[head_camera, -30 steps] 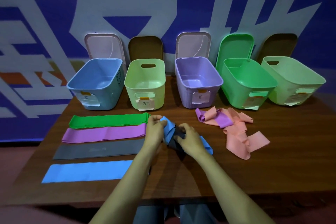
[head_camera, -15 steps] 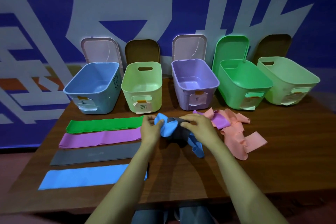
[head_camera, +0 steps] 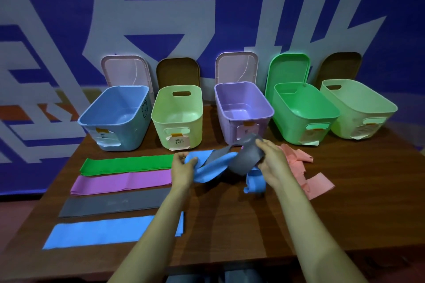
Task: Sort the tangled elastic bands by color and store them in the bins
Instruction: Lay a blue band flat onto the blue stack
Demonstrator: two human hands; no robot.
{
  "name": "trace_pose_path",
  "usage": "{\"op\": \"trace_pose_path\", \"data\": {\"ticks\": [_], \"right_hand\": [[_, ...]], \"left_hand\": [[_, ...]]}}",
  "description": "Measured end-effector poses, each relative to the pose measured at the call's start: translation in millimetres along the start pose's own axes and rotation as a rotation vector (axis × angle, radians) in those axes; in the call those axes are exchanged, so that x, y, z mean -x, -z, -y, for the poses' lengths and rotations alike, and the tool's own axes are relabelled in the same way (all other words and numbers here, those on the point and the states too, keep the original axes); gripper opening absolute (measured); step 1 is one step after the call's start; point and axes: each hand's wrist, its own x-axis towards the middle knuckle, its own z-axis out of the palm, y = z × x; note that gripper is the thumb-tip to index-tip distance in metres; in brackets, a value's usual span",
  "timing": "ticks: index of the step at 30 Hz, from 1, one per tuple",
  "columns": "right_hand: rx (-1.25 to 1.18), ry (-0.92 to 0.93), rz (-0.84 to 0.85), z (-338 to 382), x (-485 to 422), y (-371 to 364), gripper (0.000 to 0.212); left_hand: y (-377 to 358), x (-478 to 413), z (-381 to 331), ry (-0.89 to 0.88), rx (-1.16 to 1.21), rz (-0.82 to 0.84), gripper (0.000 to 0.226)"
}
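Blue band [head_camera: 212, 169] and grey band [head_camera: 247, 156] are tangled just before the purple bin [head_camera: 230, 130]; left hand [head_camera: 182, 173] pinches blue, right hand [head_camera: 273, 163] grips grey.

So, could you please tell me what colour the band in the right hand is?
That band is dark grey; the head view shows it.

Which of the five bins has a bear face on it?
The blue bin, leftmost in the row: the bear outline sits on its right wall. The other four show none.
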Motion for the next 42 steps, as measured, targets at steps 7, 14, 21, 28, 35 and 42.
{"op": "trace_pose_path", "data": {"ticks": [7,14,21,28,35,42], "right_hand": [[0.062,0.05,-0.113,6,-13,-3,0.016],[0.483,0.143,0.081,9,-16,4,0.029],[0.15,0.303,-0.125,8,-15,3,0.003],[0.741,0.211,-0.078,0,-23,12,0.013],[1.235,0.126,0.181,-24,-11,13,0.032],[1.298,0.191,0.354,-29,-5,11,0.008]], "left_hand": [[10,10,-12,-0.197,-0.576,0.637,0.049],[18,-4,-20,-0.35,-0.485,0.34,0.017],[30,-9,-16,-0.455,-0.719,0.517,0.007],[29,-14,-2,-0.436,-0.818,0.284,0.026],[12,9,-6,-0.362,-0.69,0.597,0.056],[16,7,-11,-0.401,-0.793,0.788,0.065]]}}
